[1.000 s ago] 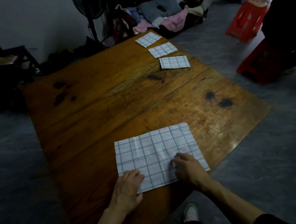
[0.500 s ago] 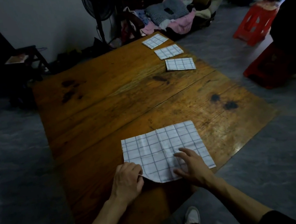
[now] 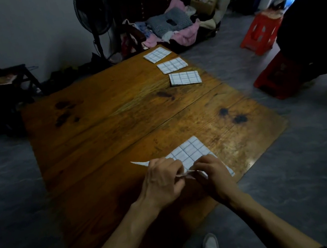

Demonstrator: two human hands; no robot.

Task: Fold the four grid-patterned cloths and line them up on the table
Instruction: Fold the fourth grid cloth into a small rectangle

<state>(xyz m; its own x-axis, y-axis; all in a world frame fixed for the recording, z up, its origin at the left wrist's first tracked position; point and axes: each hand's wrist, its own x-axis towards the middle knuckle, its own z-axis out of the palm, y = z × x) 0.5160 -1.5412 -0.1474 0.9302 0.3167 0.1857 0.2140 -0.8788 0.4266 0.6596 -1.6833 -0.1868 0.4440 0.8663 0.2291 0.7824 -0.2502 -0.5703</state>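
A white grid-patterned cloth [image 3: 191, 151] lies near the front edge of the wooden table [image 3: 116, 121], its near edge lifted off the wood. My left hand [image 3: 162, 179] pinches that lifted edge on the left, and my right hand [image 3: 211, 171] pinches it on the right, with the two hands close together. A corner of the cloth sticks out to the left of my left hand. Three folded grid cloths sit in a row along the far right side of the table: one [image 3: 157, 54] farthest, one [image 3: 172, 65] in the middle, one [image 3: 185, 78] nearest.
A standing fan [image 3: 95, 18] and a pile of clothes [image 3: 170, 27] are behind the table. Red plastic stools [image 3: 258, 32] stand on the floor at the right, beside a person in dark clothing [image 3: 311, 21]. A dark small stool [image 3: 11, 81] is at the far left.
Both hands went from resting on the flat cloth to pinching its near edge. That edge has been lifted and drawn over the cloth, and the hands have moved closer together.
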